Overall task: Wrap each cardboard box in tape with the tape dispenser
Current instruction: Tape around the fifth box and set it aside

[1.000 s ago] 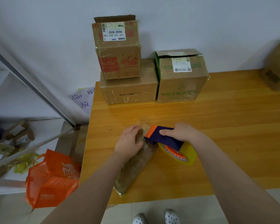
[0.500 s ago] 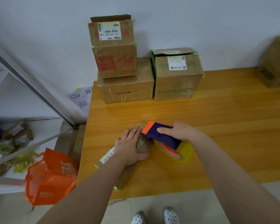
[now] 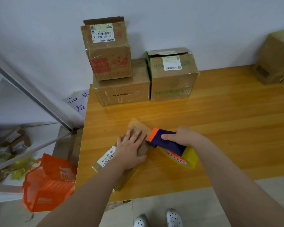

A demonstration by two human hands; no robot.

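The wooden counter (image 3: 220, 120) is carrying three cardboard boxes against the wall. The bottom box (image 3: 121, 90) is showing "NEW PA E" with one letter unclear. The green-printed box (image 3: 172, 79) beside it is bearing a white label and green characters too faint to read. The upper box (image 3: 108, 51), stacked on the bottom one, is carrying a barcode label reading "159-159 A03 160". A fourth box (image 3: 275, 58) at the right edge is blurred and cut off.

An orange bag (image 3: 49, 182) is sitting on the floor to the left.

A long box (image 3: 138, 126) is lying slantwise near the counter's front. Its label (image 3: 107, 156) is reading "505-101-16-6A7". The left hand (image 3: 131, 149) is pressing down on it with fingers spread flat, hiding its middle.

The right hand (image 3: 182, 136) is gripping the purple and orange tape dispenser (image 3: 167, 143), whose orange nose is meeting the long box.
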